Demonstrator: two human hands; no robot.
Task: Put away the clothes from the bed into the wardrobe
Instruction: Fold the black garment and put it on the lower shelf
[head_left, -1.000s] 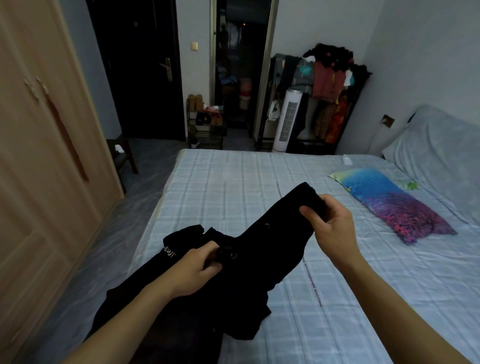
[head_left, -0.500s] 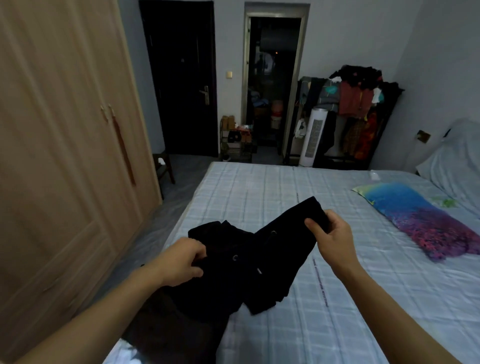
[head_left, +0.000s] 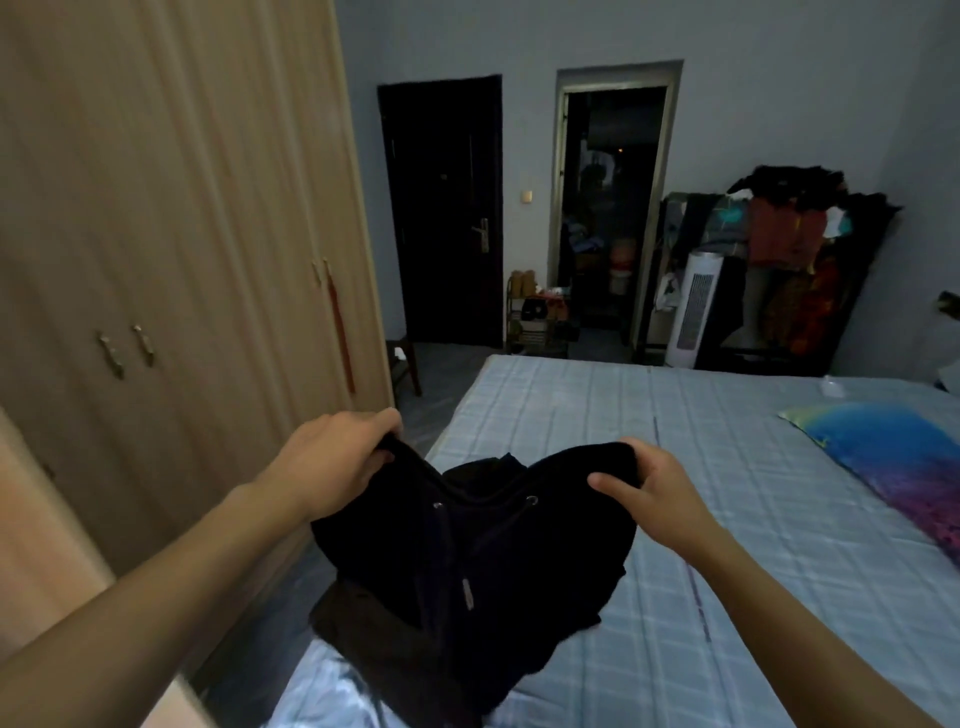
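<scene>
Checked bed (head_left: 675, 467) beside closed wooden wardrobe (head_left: 182, 234)

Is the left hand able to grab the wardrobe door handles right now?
Probably not yet. The left hand grips the black drawstring garment, as does the right hand. The path to the metal handles on the closed wooden wardrobe looks free.

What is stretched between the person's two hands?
In the head view, the black garment, its drawstring waistband sagging, spans from left hand to right hand.
</scene>
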